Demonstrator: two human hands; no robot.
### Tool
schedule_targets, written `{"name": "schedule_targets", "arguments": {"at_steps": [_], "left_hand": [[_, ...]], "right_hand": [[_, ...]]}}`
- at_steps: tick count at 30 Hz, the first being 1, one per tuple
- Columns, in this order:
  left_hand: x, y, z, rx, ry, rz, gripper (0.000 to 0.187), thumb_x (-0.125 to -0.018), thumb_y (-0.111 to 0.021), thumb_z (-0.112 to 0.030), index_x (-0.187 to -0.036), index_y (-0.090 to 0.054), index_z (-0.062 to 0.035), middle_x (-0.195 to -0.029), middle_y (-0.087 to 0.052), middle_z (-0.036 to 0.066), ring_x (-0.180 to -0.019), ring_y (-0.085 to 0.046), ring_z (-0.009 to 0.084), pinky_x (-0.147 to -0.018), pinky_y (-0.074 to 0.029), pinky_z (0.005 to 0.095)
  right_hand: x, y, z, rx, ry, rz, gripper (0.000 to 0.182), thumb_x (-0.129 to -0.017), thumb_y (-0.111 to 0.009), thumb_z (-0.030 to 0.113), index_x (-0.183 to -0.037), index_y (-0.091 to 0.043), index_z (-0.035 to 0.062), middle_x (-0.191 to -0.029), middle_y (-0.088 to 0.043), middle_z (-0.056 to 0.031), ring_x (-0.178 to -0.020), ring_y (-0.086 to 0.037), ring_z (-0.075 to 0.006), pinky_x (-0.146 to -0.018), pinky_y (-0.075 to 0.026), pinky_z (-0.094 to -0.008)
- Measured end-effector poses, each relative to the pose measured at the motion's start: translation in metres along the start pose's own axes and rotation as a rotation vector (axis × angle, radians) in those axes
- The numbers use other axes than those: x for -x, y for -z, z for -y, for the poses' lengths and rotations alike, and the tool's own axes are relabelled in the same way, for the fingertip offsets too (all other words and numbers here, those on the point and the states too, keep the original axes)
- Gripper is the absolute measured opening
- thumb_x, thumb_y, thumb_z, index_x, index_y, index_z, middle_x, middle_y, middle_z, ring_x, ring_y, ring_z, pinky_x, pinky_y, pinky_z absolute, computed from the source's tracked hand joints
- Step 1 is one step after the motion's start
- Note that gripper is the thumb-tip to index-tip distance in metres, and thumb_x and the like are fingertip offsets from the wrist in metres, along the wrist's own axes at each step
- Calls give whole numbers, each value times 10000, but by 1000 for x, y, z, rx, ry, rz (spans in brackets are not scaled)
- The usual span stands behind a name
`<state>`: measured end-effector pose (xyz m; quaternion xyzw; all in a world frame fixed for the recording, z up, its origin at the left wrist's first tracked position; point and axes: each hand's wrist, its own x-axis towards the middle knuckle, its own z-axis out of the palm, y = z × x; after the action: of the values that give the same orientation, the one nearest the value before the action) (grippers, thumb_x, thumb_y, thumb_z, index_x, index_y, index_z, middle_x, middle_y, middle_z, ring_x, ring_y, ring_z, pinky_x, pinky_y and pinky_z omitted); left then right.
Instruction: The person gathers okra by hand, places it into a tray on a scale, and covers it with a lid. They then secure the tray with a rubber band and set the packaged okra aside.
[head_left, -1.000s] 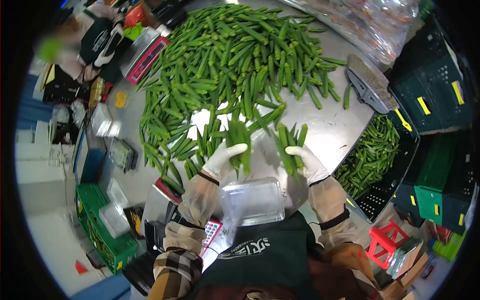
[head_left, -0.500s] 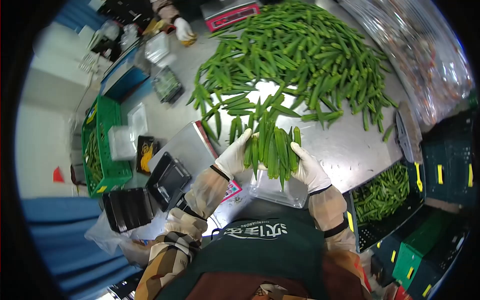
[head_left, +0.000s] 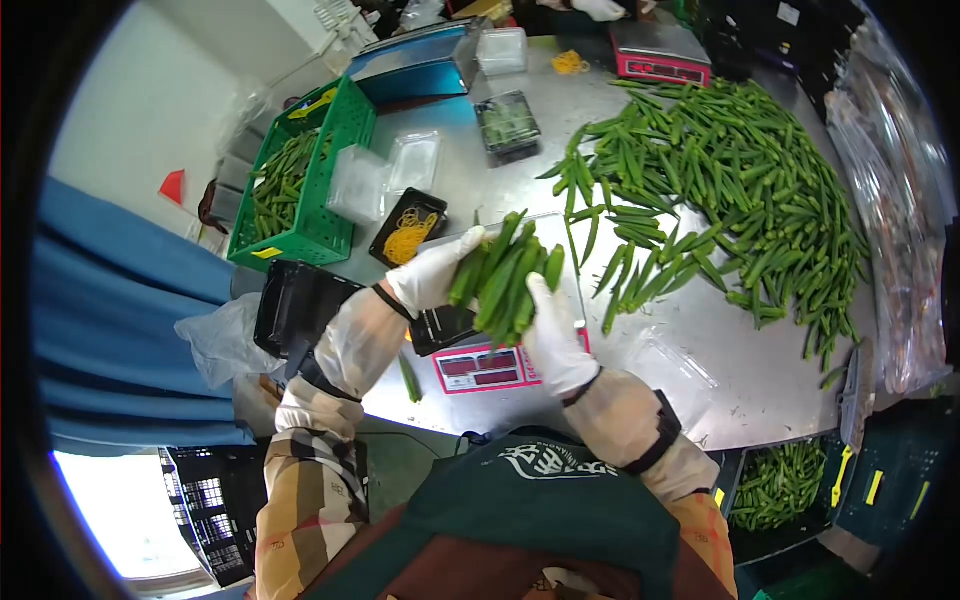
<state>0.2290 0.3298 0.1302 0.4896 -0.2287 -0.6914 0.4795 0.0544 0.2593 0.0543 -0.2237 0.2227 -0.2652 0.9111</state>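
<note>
We count two white-gloved hands, both ours: the left hand [head_left: 432,272] and the right hand [head_left: 552,335]. Between them sits one bundle of long green okra pods [head_left: 505,278]; we make out roughly eight to ten pods, the exact number unclear because they overlap.

The pods are slim, ridged and tapered, bright green, packed side by side and tilted, tips pointing up and away from us to the right.

The left hand closes around the bundle's left flank, fingers curled on the pods. The right hand presses its palm and fingers against the lower right flank, so both hands clasp the same bundle, held in the air above the metal platform of one red-fronted digital scale [head_left: 480,365], whose display lies just below the right hand.

Beyond the right hand, one large loose heap of okra [head_left: 740,170] spreads over the steel table [head_left: 770,380]. Beyond the left hand we note one black tray of yellow rubber bands [head_left: 407,228] and one green plastic crate [head_left: 330,170] holding more okra. A second red scale [head_left: 660,52] stands at the table's far end.
</note>
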Motion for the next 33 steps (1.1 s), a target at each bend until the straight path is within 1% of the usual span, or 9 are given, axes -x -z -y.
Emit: {"name": "schedule_targets", "arguments": {"at_steps": [5, 6, 8, 13, 16, 18, 21, 28, 33], "left_hand": [[27, 56, 4, -326, 45, -165, 593, -1013, -376, -511, -1486, -344, -156, -1390, -508, 30, -1126, -577, 148, -824, -529, 329], [22, 71, 16, -418, -13, -112, 592, -1015, -376, -508, -1481, -354, -143, -1384, -509, 27, -1109, -577, 141, -829, -521, 313], [42, 27, -9, -469, 309, -189, 655, -1007, -373, -546, -1475, -362, -88, -1443, -434, 69, -1265, -450, 165, -1021, -389, 268], [66, 62, 22, -768, -142, -390, 639, -1018, -432, -454, -1442, -372, 20, -1435, -454, 121, -1325, -406, 191, -1110, -307, 314], [102, 99, 36, -601, -400, -618, 499, -1028, -435, -396, -1361, -503, -32, -1334, -554, 87, -1262, -474, 161, -1055, -365, 320], [139, 103, 46, -483, -367, -836, 434, -1031, -432, -384, -1338, -535, -94, -1295, -580, 74, -1216, -507, 133, -995, -402, 322], [175, 118, 105, -220, -275, -1110, 329, -1009, -494, -324, -1225, -617, -108, -1106, -661, 37, -1003, -593, 98, -859, -444, 265], [180, 116, 236, 0, -138, -1261, 268, -1002, -513, -275, -1153, -634, -90, -950, -691, 25, -819, -630, 90, -734, -490, 234], [147, 107, 226, -64, -211, -1200, 241, -1002, -521, -222, -1150, -627, -63, -924, -692, 22, -797, -626, 86, -734, -478, 218]], "right_hand": [[-27, -37, -83, 260, 90, -14, 608, -993, -538, 270, -1475, -243, 46, -1375, -433, -131, -1218, -458, -212, -997, -417, -340], [-23, -35, -92, 344, -115, -134, 715, -940, -594, 370, -1481, -223, 86, -1438, -364, -114, -1281, -401, -262, -989, -395, -547], [-13, -44, -70, 323, -376, -133, 812, -892, -627, 440, -1488, -187, 108, -1463, -315, -110, -1331, -321, -301, -989, -338, -648], [6, 3, -2, 88, -420, -49, 712, -922, -634, 306, -1452, -256, 16, -1497, -264, -201, -1441, -185, -362, -1080, -323, -607], [27, 64, 43, 226, -223, 27, 511, -992, -504, 267, -1355, -407, -78, -1391, -453, -199, -1300, -451, -272, -1057, -430, -435], [46, 124, 61, 440, -82, -82, 485, -984, -516, 254, -1363, -447, -41, -1422, -457, -151, -1301, -453, -234, -1031, -445, -394], [92, 189, 83, 26, -135, -462, 421, -970, -538, 220, -1342, -507, 27, -1394, -508, -78, -1243, -508, -190, -983, -476, -365], [131, 208, 64, 24, -136, -553, 418, -934, -603, 251, -1310, -536, 82, -1342, -544, -28, -1141, -564, -173, -896, -504, -351], [119, 186, 33, 1256, 168, -487, 233, -879, -682, 192, -1032, -698, 18, -971, -702, -84, -843, -652, -218, -756, -514, -327]]}}
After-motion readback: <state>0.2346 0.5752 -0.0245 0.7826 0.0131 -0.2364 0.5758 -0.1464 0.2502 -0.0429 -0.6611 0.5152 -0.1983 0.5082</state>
